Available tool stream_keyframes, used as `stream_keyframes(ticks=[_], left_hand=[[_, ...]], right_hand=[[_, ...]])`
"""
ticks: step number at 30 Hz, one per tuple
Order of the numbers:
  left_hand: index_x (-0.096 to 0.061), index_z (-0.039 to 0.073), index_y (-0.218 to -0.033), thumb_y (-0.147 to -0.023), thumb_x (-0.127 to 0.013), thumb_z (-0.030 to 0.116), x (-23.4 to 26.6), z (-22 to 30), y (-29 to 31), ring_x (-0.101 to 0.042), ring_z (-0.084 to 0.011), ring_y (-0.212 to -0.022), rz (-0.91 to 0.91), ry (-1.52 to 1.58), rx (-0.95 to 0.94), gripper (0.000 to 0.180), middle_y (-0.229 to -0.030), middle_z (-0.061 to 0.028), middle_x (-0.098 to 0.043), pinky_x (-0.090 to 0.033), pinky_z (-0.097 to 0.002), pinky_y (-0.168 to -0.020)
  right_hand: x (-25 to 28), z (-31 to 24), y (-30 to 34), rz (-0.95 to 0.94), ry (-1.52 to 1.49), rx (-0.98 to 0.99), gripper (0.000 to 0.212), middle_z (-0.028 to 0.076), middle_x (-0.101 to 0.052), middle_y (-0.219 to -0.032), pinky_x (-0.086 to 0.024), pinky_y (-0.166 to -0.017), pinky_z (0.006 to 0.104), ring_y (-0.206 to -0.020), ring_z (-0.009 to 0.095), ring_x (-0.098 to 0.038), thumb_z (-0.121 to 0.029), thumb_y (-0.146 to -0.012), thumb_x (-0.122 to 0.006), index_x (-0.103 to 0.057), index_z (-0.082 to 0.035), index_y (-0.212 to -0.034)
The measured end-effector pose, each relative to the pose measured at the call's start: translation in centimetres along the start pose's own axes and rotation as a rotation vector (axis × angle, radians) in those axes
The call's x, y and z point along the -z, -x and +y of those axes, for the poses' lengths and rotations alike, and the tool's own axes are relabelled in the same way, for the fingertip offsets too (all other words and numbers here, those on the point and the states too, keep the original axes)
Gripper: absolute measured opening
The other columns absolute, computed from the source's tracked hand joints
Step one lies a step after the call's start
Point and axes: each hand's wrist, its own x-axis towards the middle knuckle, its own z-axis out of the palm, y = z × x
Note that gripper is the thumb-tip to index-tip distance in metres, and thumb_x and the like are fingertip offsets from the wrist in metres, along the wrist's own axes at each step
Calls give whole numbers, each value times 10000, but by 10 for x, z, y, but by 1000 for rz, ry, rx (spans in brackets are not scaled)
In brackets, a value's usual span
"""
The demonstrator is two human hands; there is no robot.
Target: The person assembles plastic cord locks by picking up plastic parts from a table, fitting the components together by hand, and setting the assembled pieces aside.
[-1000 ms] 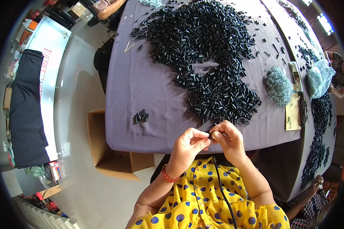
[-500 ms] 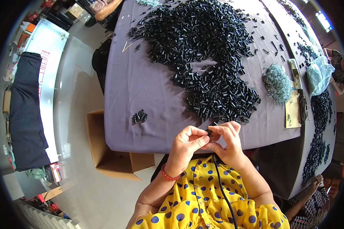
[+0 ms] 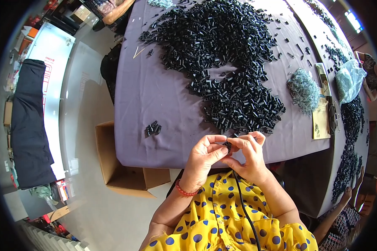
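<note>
Over the table's near edge, both hands meet fingertip to fingertip. My left hand point(image 3: 206, 157), with a red bead bracelet on the wrist, is closed in a pinch on a small black plastic part point(image 3: 227, 145). My right hand point(image 3: 248, 154) is closed too, its thumb and fingers pressed at the other side of the same part; whether it grips a second piece is hidden. Just beyond my fingers lies a large heap of small black plastic parts point(image 3: 243, 102). A little cluster of black parts point(image 3: 153, 128) sits apart on the cloth to the left.
A pile of small silvery metal pieces point(image 3: 303, 91) lies to the right, beside a yellowish card point(image 3: 321, 121) and glasses point(image 3: 334, 119). An open cardboard box point(image 3: 127, 178) stands below the table's left corner. Other people work at the right table and at the far left.
My left fingers have shifted slightly around the black part, which shows a little more now. At lower right, another person's hands have moved up along the neighbouring table.
</note>
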Motion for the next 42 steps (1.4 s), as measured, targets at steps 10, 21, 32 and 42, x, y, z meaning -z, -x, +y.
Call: stream_keyframes(ticks=[10, 21, 32, 42], left_hand=[[-557, -22, -1257, -1001, -620, -4, 7, -1, -2, -693, -156, -1039, -6, -46, 25, 264, -1104, -109, -700, -571, -283, -960], [-560, -21, -1272, -989, -653, 20, 14, 0, -3, -687, -200, -1082, -95, 253, 164, 301, -1143, -115, -687, -574, -331, -961], [-532, -43, -1357, -974, -667, 3, 16, -3, -4, -703, -190, -1017, -150, 319, 186, 409, -1086, -110, -713, -567, -299, -960], [-528, -31, -1366, -964, -681, 3, 21, 2, -5, -703, -186, -1037, -166, 252, 177, 432, -1101, -97, -710, -566, -312, -972]], right_hand=[[-5, 4, 3, -9, 15, 1, 497, -22, -689, -964, -337, -995, 451, -953, 183, -637, -162, -754, -850, -640, -74, -1195], [-10, -1, 5, 53, -36, 63, 495, 3, -667, -924, -396, -997, 479, -903, 209, -644, -129, -714, -849, -662, -44, -1165], [-10, -6, 9, 103, -18, 98, 449, -20, -661, -885, -373, -1056, 484, -841, 168, -658, -75, -702, -828, -689, -59, -1129], [-4, -4, 2, 17, 17, 66, 497, -19, -661, -935, -287, -1105, 502, -872, 159, -654, -151, -713, -841, -670, -94, -1177]])
